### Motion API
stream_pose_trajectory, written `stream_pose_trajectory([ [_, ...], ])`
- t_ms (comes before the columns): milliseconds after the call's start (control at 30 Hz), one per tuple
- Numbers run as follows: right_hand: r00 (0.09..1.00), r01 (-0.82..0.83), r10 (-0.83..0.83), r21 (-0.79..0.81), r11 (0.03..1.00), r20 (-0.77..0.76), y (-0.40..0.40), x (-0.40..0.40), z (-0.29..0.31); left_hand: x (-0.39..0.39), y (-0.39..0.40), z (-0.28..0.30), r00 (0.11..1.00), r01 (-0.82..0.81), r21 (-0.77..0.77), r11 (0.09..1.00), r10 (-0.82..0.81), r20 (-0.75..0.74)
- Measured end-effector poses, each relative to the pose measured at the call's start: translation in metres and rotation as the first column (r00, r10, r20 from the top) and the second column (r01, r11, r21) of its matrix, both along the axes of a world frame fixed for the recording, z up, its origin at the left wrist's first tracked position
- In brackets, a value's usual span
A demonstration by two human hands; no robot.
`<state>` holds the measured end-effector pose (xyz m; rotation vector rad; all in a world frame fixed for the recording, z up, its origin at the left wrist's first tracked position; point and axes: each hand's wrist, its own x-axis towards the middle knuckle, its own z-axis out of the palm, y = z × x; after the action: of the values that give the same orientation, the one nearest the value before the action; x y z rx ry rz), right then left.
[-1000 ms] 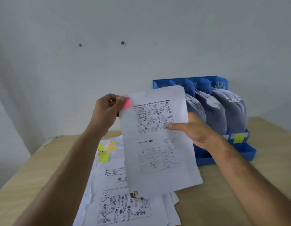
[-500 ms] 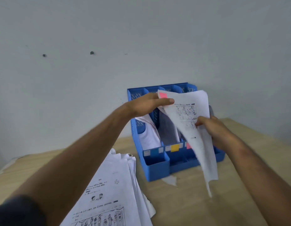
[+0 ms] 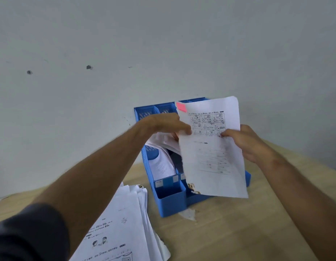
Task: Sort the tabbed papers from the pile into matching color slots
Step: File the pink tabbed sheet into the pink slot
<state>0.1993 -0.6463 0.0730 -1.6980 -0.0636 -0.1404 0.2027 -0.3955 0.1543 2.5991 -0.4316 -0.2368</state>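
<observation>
Behind the table (image 3: 238, 232) is a gray wall (image 3: 163, 44). Both hands, left hand (image 3: 169, 123) and right hand (image 3: 246, 142), pinch a pink-tabbed paper (image 3: 214, 157), hiding the blue rack (image 3: 171, 196); a paper pile (image 3: 124, 223) lies beside.

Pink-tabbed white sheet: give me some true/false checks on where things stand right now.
1. Both hands hold the pink-tabbed white sheet. True: left hand and right hand pinch its edges.
2. The tab is yellow. False: it is pink.
3. The sheet lies flat on the wooden table. False: it is held up before the blue plastic file organiser.
4. A pile of white printed papers lies left of the organiser. True.
</observation>
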Motion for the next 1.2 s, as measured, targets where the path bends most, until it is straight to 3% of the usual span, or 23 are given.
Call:
stream_pose_trajectory([
  [67, 0.998, 0.031, -0.029, -0.033, 0.999, 0.052, -0.001, 0.001, 0.002, 0.009, -0.008, -0.004, 0.998, -0.007, 0.075, 0.997, 0.002, 0.059],
  [200, 0.981, 0.122, -0.102, -0.114, 0.986, 0.167, -0.009, 0.002, 0.011, 0.026, -0.021, -0.011, 0.979, -0.047, 0.079, 0.996, 0.030, 0.204],
  [367, 0.986, 0.095, -0.060, -0.233, 0.968, 0.154, -0.021, -0.006, 0.024, 0.038, -0.040, -0.023, 0.903, -0.174, 0.004, 0.985, 0.158, 0.400],
  [467, 0.953, 0.259, -0.174, -0.367, 0.894, 0.248, -0.022, -0.002, 0.022, 0.044, -0.048, -0.032, 0.925, -0.124, -0.031, 0.992, 0.127, 0.358],
  [633, 0.874, 0.467, -0.273, -0.540, 0.700, 0.402, -0.022, -0.003, 0.025, 0.047, -0.037, -0.032, 0.995, -0.066, 0.397, 0.915, 0.030, 0.097],
  [733, 0.834, 0.533, -0.272, -0.576, 0.620, 0.479, -0.017, -0.006, 0.028, 0.043, -0.035, -0.035, 0.989, -0.121, 0.468, 0.875, 0.063, 0.137],
  [867, 0.785, 0.565, -0.227, -0.516, 0.644, 0.576, 0.005, -0.004, 0.021, 0.041, -0.041, -0.035, 0.972, -0.087, 0.222, 0.971, 0.034, 0.233],
  [1000, 0.719, 0.624, -0.252, -0.441, 0.646, 0.648, 0.029, 0.003, 0.012, 0.040, -0.045, -0.027, 0.958, -0.015, 0.064, 0.998, -0.004, 0.285],
  [1200, 0.795, 0.431, -0.081, -0.466, 0.773, 0.601, 0.054, 0.010, -0.025, 0.050, -0.042, -0.031, 0.942, -0.016, -0.137, 0.990, 0.061, 0.330],
])
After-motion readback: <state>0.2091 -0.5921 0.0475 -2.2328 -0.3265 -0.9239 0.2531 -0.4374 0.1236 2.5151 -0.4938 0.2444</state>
